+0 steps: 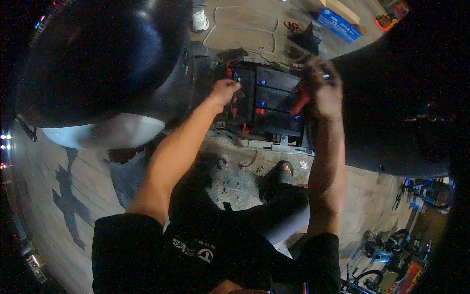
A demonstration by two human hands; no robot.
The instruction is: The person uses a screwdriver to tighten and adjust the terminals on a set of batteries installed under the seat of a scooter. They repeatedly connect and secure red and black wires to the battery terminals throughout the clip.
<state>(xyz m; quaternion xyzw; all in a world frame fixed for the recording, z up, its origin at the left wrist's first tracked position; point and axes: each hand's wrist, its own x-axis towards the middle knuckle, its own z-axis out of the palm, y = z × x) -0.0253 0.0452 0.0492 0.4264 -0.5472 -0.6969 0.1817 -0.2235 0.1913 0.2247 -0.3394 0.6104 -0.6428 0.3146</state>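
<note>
Several batteries (pixel 278 94) had the left hand (pixel 226 92) at nine o'clock, the right hand (pixel 329 95) at three; whether fingers pinched anything, I couldn't tell.

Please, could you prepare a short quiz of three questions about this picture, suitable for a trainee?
1. True or false: the open blue cardboard box lies to the right of the white shoe.
2. Which hand is nearer to the blurred red object? a) left b) right
3. Fill in: the left hand is at the ____ side of the black rectangular battery-like blocks.

Key: 1. True. 2. b, the right hand. 3. Left.
</note>
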